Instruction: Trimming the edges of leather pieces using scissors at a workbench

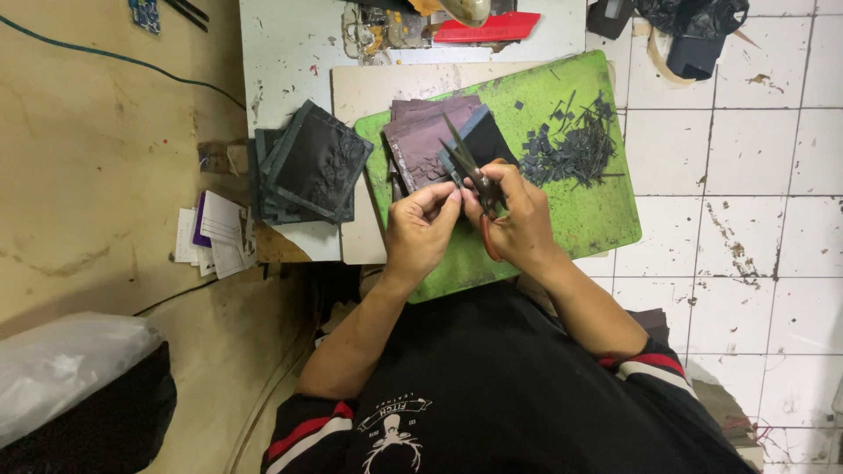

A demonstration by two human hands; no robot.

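Observation:
My right hand (520,219) grips a pair of scissors (467,167) with orange-brown handles, its dark blades pointing up and away over the green cutting mat (597,219). My left hand (421,230) pinches a dark piece of material (483,139) next to the blades, fingertips touching the right hand's. Under and behind the hands lies a stack of purplish-brown leather pieces (420,139) on the mat.
A heap of small dark offcuts (575,145) lies on the mat's right part. Left of the mat sits a stack of dark square pieces (309,167). White and purple cards (215,233) hang off the left edge. A red box (487,28) and tools sit at the back.

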